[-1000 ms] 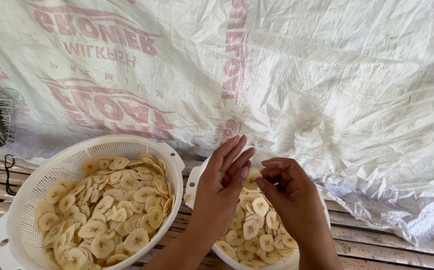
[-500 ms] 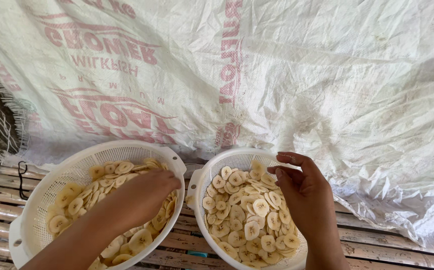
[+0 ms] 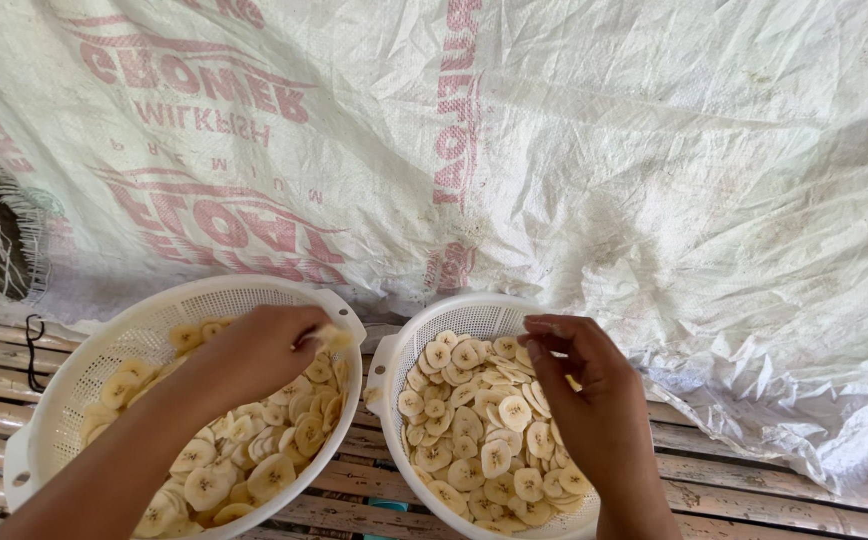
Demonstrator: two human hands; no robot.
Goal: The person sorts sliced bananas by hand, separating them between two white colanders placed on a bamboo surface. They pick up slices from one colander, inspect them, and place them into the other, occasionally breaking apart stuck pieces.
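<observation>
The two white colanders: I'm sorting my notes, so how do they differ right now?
The left colander is wider and holds bigger, yellower slices; the right colander is narrower, with smaller, paler rounds. The left hand holds a slice at the left one's far rim; the right hand hovers curled over the right. Both are perforated white plastic on slats.

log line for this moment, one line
left hand: holds slice over left colander | right hand: over right colander, grip unclear | both hold banana slices | woven sack behind
</observation>
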